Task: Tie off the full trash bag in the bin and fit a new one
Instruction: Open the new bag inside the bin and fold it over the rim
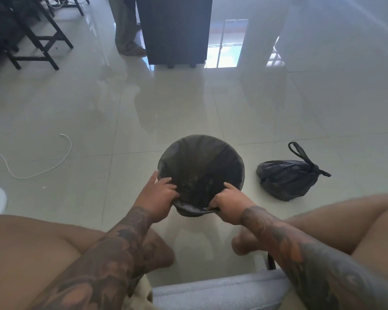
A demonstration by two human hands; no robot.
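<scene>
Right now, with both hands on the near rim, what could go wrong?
1. The left hand and right hand are folding the new liner over the near rim only; pulling hard could slip it off the far rim or tear it.
2. The light-looking bin might tip toward the person.
3. The tied bag lies close by, a possible trip hazard.

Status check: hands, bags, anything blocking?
Left hand and right hand both grip the new bag's edge at the bin's near rim. Full bag tied, on floor right of bin. Nothing blocking.
</scene>
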